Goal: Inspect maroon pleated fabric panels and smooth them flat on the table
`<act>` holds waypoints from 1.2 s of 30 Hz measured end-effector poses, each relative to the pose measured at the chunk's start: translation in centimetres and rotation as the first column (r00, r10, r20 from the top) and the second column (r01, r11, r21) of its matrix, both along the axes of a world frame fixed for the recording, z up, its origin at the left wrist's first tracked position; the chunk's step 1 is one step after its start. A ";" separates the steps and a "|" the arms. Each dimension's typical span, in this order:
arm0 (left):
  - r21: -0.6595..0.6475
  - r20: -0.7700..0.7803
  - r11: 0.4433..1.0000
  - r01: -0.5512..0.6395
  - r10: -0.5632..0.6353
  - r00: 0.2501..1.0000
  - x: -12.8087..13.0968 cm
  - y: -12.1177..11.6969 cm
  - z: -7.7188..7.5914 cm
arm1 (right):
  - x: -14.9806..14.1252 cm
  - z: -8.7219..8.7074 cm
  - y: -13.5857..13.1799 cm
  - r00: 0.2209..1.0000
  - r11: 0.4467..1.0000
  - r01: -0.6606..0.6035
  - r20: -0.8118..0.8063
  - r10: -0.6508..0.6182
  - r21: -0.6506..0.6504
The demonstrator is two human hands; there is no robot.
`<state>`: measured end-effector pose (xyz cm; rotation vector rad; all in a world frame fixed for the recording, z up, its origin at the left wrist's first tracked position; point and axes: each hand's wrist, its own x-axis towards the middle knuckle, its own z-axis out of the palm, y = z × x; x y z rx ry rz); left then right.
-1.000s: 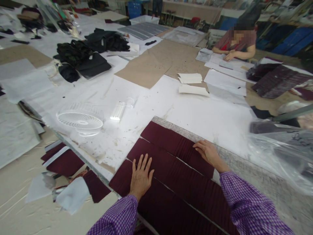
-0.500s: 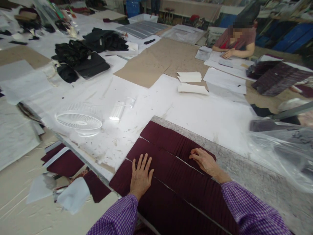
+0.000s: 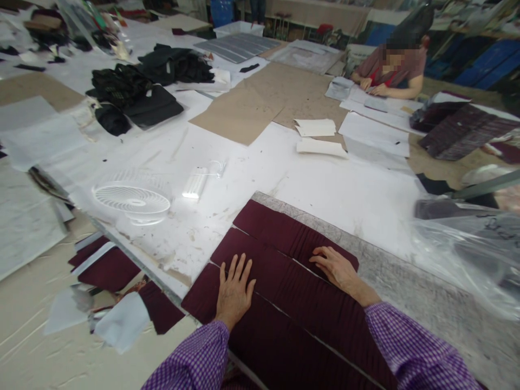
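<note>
Dark maroon fabric panels [image 3: 292,303] lie side by side in long strips on a grey, marked board [image 3: 390,271], narrow pale gaps running between them. Fine ripples cross their right part. My left hand [image 3: 235,290] lies flat on the middle and near strips, fingers spread, close to their left ends. On the far strip [image 3: 276,222], my right hand [image 3: 335,271] rests with loosely bent fingers a little apart; its fingertips touch the cloth and I see nothing held in them. Purple checked sleeves cover both forearms.
Clear plastic wrap [image 3: 467,249] lies at right. Maroon and white offcuts [image 3: 117,292] are at lower left. A brown paper sheet [image 3: 244,114], black garments [image 3: 150,105] and white pattern pieces [image 3: 314,128] lie farther back. Across the table, a co-worker [image 3: 390,70] leans over papers.
My right hand has shifted slightly left across the far strip. My left hand stays in place. The co-worker's hands have moved a little left and apart.
</note>
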<state>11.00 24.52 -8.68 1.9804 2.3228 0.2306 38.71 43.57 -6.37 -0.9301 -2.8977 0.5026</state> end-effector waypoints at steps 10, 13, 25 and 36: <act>-0.002 0.003 1.000 -0.003 0.003 1.000 -0.1 0.1 -0.1 | 1.7 -1.1 -1.3 0.998 0.998 0.057 0.004 -0.057 0.039; 0.005 0.003 1.000 -0.004 0.004 1.000 0.0 0.1 0.0 | 2.5 -1.2 -2.1 0.998 0.998 0.053 0.022 -0.054 0.045; 0.023 0.005 1.000 -0.005 0.005 1.000 0.1 0.0 -0.2 | 4.3 -0.8 -3.7 0.995 0.995 0.084 0.039 -0.086 0.059; 0.027 0.025 1.000 -0.010 0.009 1.000 -0.2 -0.1 -0.3 | 5.7 0.1 -5.2 0.987 0.986 0.159 -0.040 -0.156 0.060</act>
